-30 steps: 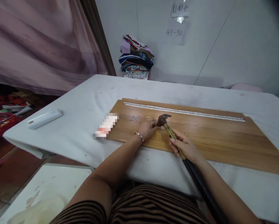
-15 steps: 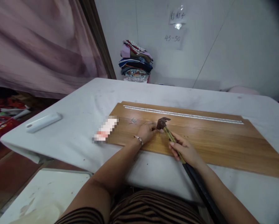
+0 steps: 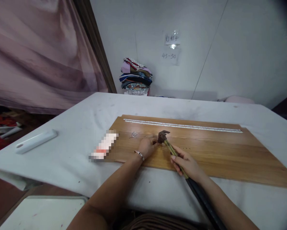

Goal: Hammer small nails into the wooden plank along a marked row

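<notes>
Right hand (image 3: 187,165), in the head view, was wrapped around the lower yellowish part of a long hammer (image 3: 195,189), which had a rough, rust-brown claw head and a black lower handle. Left hand (image 3: 147,145), a shiny metal bracelet (image 3: 139,155) on its wrist, rested low over a smooth, long, wood-grained brown board (image 3: 220,151); its fingers were drawn together just beside the hammer head, and whether they pinched anything could not be told. Thin silvery nails (image 3: 133,135) lay in a loose heap on the board, left of that hand, and two narrow white marked strips (image 3: 181,126) ran near its far edge. Beneath spread a table (image 3: 71,159) covered in creased white cloth. Both forearms reached forward from the near edge and converged, the hammer slanting up and leftward along the right one, its head low over the board.
</notes>
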Demonstrator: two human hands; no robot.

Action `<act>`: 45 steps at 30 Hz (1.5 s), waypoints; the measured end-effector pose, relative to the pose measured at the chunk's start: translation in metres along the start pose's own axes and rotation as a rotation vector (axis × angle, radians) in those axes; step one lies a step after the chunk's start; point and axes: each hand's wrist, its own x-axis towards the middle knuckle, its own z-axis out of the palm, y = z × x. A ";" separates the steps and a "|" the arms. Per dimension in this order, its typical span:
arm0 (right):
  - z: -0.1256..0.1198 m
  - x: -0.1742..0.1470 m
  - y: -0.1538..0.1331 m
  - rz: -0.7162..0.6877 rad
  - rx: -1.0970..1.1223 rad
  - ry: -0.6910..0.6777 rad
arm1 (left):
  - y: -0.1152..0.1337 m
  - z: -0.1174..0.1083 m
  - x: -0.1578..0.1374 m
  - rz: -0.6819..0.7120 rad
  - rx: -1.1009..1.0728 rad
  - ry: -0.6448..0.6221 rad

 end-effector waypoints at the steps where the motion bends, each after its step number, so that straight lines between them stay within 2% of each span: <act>1: 0.000 0.000 0.001 -0.002 0.000 0.002 | 0.000 0.000 0.000 -0.011 0.003 -0.001; 4: -0.001 0.001 0.002 0.000 0.003 0.010 | -0.001 0.000 0.000 -0.034 0.016 -0.011; 21: 0.001 0.000 -0.001 -0.004 0.003 0.005 | -0.009 0.005 0.000 0.018 -0.063 0.005; 38: -0.005 -0.003 0.006 0.031 -0.019 0.019 | -0.001 0.007 0.001 -0.085 0.047 -0.039; 45: -0.009 -0.002 0.009 0.056 -0.032 0.025 | 0.004 0.004 -0.001 -0.046 0.094 -0.028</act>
